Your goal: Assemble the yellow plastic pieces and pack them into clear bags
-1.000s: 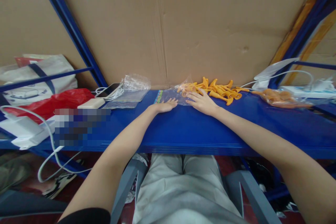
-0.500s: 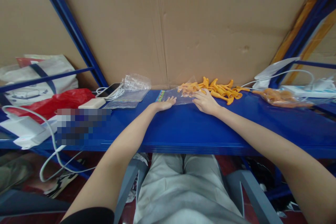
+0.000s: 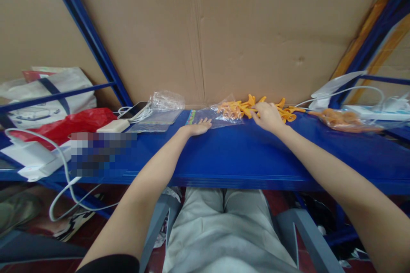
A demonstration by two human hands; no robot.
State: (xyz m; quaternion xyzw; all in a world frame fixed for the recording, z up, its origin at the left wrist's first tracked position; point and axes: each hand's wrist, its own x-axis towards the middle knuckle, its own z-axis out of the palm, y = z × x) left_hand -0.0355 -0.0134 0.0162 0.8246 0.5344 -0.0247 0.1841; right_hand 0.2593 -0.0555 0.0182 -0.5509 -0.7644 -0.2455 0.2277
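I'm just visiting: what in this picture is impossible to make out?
All in the head view:
What the right hand grips, if anything: its own bulk hides this.
The count of orange pieces under the clear bag's film: shine and overlap.
The pixelated patch: blurred out.
Whoever wears the patterned shoe: hidden by table and left edge.

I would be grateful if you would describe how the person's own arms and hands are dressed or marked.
The left hand and the right hand are both ungloved, and neither wrist shows a watch or cable. A plain black fabric sleeve with a curved hem shows on the left arm at the bottom edge; no sleeve shows on the right arm.
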